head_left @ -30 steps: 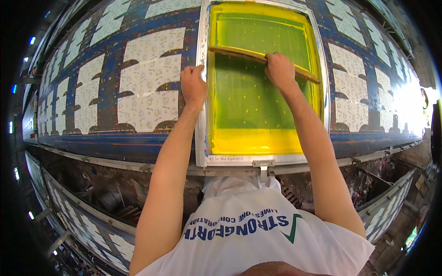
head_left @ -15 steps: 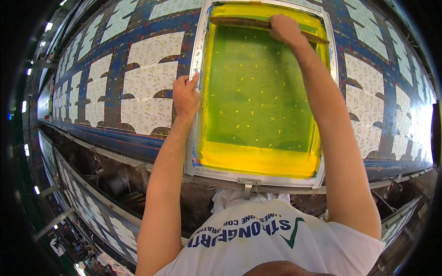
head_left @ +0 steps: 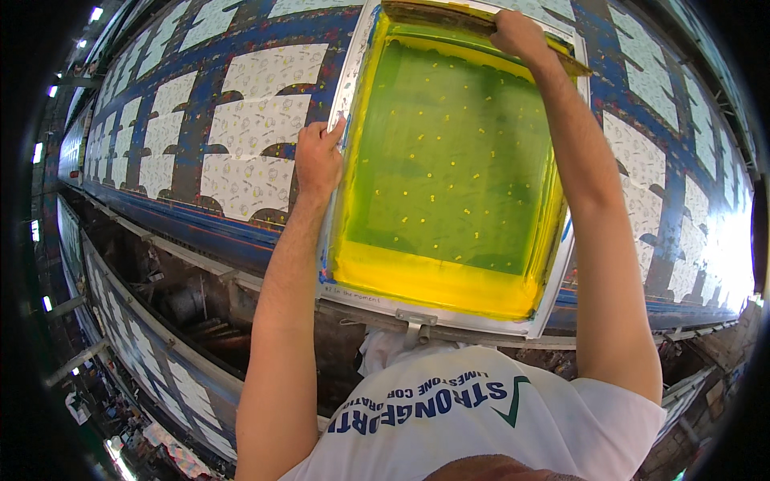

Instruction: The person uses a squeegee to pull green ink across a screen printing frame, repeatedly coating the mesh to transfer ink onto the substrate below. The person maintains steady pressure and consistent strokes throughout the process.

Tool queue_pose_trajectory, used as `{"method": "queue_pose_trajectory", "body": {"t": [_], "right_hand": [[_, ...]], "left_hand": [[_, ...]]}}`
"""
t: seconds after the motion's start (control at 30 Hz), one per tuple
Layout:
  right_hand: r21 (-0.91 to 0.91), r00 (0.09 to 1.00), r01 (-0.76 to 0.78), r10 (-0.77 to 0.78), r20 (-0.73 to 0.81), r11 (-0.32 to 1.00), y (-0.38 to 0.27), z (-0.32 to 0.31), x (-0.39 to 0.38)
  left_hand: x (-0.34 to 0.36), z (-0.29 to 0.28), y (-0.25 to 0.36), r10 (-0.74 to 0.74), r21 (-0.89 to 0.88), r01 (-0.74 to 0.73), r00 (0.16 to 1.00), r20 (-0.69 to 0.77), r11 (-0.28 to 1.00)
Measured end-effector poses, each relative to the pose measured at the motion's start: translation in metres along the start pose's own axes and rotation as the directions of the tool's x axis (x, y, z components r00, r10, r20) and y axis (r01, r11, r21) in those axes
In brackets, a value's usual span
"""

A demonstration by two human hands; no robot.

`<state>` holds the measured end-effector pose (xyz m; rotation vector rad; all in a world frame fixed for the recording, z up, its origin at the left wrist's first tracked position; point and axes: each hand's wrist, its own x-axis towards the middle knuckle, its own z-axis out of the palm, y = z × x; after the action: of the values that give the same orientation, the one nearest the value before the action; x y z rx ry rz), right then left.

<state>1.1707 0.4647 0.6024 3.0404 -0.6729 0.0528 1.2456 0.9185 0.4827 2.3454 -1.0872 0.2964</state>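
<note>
A screen printing frame (head_left: 552,309) with a pale rim lies across the long table in front of me. Its mesh (head_left: 449,160) is green, dotted with small yellow marks and bordered by bright yellow ink (head_left: 425,280). At the far end, my right hand (head_left: 520,37) is closed around a long, ink-stained squeegee (head_left: 437,19), which spans the frame crosswise. My left hand (head_left: 319,159) grips the frame's left side, with thumb and finger at the rim. The squeegee's lower edge is partly hidden, so its contact with the mesh is unclear.
Rows of white printed fabric pieces (head_left: 261,120) lie on the blue, ink-spotted table (head_left: 188,88) on both sides of the frame. A metal bracket (head_left: 415,322) juts from the frame's near edge by my shirt. Another table with fabric pieces (head_left: 148,353) runs at lower left.
The squeegee in my right hand has moved farther away, to the frame's far end. The frame appears slightly tilted in view. My left hand stays on its left side.
</note>
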Motion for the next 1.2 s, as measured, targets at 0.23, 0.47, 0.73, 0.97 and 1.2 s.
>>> {"method": "queue_pose_trajectory", "body": {"t": [0.23, 0.47, 0.73, 0.97, 1.2], "right_hand": [[-0.033, 0.994, 0.081, -0.079, 0.069, 0.996, 0.025, 0.042, 0.033], [0.056, 0.98, 0.07, -0.079, 0.184, 0.996, -0.034, 0.004, -0.092], [0.113, 0.955, -0.042, 0.006, 0.296, 0.993, -0.147, -0.028, -0.287], [0.15, 0.965, -0.142, 0.103, 0.241, 0.978, -0.233, -0.033, -0.427], [0.163, 0.987, -0.1, 0.078, 0.139, 0.982, -0.238, -0.038, -0.438]], "left_hand": [[0.001, -0.003, -0.001, -0.003, -0.019, 0.003, 1.0, 0.022, 1.0], [0.003, 0.002, -0.004, 0.061, -0.042, -0.064, 0.996, -0.064, 0.997], [0.003, 0.009, -0.012, 0.089, -0.02, -0.09, 0.995, -0.051, 0.996], [0.003, 0.014, -0.014, 0.091, -0.027, -0.092, 0.994, -0.066, 0.995], [0.006, 0.015, -0.013, 0.082, -0.076, -0.088, 0.994, -0.078, 0.993]]}}
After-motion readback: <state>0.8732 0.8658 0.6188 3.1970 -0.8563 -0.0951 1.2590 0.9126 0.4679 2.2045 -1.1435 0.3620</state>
